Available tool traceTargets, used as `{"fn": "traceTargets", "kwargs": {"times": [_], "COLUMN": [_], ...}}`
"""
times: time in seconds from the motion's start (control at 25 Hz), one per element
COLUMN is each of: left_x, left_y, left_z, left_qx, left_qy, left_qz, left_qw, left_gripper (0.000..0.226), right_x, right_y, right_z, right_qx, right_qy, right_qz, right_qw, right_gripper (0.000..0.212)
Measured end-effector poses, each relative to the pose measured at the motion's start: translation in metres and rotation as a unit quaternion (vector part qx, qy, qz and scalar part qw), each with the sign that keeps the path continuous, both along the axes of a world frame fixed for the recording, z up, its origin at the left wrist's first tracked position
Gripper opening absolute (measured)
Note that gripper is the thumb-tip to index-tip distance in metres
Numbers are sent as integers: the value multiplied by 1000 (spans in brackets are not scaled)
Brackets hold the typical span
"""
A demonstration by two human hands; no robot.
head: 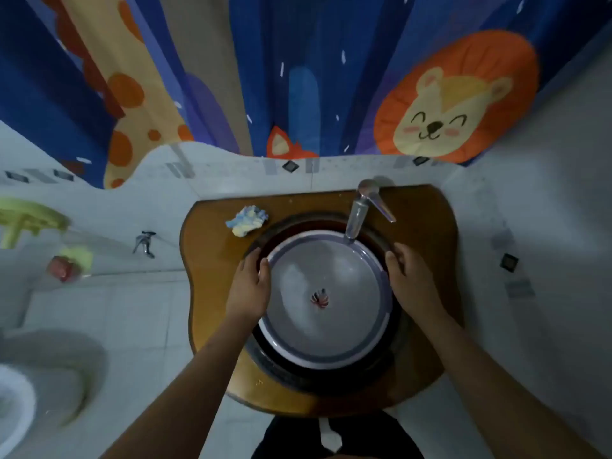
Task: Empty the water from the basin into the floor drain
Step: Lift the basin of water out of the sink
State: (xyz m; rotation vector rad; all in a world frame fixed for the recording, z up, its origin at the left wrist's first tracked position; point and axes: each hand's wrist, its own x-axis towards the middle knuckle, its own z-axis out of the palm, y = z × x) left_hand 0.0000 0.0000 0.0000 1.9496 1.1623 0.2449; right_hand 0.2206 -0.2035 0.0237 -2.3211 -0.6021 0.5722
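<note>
A round lilac basin (344,357) holding water sits inside the dark sink bowl (281,366) of a brown counter. A small red and dark mark shows at the basin's bottom. My left hand (249,286) grips the basin's left rim, thumb over the edge. My right hand (410,276) grips the right rim. The chrome tap (359,213) hangs over the basin's far edge. The floor drain is not in view.
A crumpled blue and yellow cloth (247,220) lies on the brown counter (212,253) at the back left. A toilet (20,402) stands at the lower left on the white tiled floor. A wall tap (144,243) and a green shelf (23,220) are at left. A cartoon curtain (298,77) hangs behind.
</note>
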Motion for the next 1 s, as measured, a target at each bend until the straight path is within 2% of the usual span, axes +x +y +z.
{"fn": "traceTargets", "kwargs": {"times": [0.2,0.4,0.56,0.72,0.84,1.0], "left_x": [-9,-8,-3,0,-1,-8], "left_y": [10,9,9,19,29,33], "left_z": [-45,-77,-92,-103,-103,-104], "left_qx": [-63,-96,-127,-131,-100,-51], "left_qy": [75,113,124,201,237,218], "left_qz": [21,30,36,6,-44,-69], "left_qw": [995,988,983,971,965,972], "left_gripper": [58,56,40,17,16,21], "right_x": [5,2,3,6,5,4], "right_y": [-5,-10,-9,2,10,13], "right_z": [-43,-77,-97,-108,-110,-109], "right_qx": [-88,-126,-155,-165,-206,-219], "right_qy": [126,168,173,166,112,69], "right_qz": [-42,-50,-42,-39,-47,-62], "right_qw": [987,977,972,971,971,971], "right_gripper": [59,58,51,43,47,44]}}
